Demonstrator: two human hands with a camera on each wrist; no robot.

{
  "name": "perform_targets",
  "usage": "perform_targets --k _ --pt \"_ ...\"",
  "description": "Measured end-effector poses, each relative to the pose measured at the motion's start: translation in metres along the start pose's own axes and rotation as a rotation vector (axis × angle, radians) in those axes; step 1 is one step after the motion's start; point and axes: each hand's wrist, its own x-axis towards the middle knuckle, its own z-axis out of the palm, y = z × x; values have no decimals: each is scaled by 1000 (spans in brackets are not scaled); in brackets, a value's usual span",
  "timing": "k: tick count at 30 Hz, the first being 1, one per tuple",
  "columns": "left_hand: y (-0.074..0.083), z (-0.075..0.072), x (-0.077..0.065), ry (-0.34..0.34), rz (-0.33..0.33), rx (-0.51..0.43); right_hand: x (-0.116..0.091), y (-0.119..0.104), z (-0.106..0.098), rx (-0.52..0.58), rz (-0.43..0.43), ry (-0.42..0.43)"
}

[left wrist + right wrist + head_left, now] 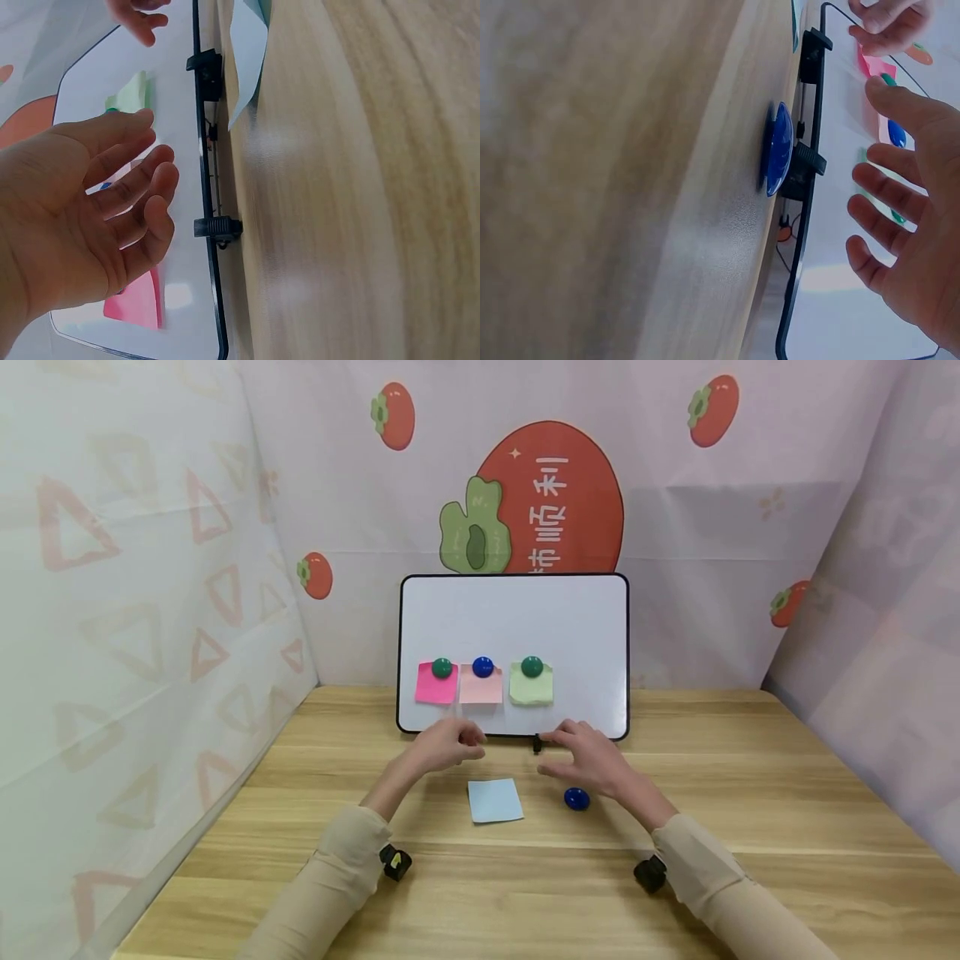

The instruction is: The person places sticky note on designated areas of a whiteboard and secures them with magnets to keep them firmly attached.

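Observation:
My left hand [448,744] hovers before the lower left of a whiteboard [585,627], fingers loosely bent and holding nothing, as the left wrist view also shows. Opposite it, my right hand [587,757] is raised with thumb and fingers spread, nothing between them. On the table between and below the hands lies a light blue sticky note [495,801]. A round blue magnet [577,798] sits on the wood under my right hand. Three notes hang on the board: a hot pink note [437,687] and a pale green note [531,689] under green magnets, a pale pink note [481,689] under a blue one.
Black clips [804,169] hold the board's lower edge at the far side of the wooden table [300,860]. Printed cloth [330,493] hangs behind and along both sides. Each wrist carries a small black camera [396,862].

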Motion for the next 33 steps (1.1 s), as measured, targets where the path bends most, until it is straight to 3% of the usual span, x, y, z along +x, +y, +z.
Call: perform_targets --k 8,24,33 --pt "-2 9 -7 -58 -16 -16 -11 0 -4 7 -10 -77" --pt "-2 16 -16 -96 -93 93 -28 12 -14 42 6 -216" --pt "-3 19 -17 -136 -113 83 -30 25 -16 150 38 -332"
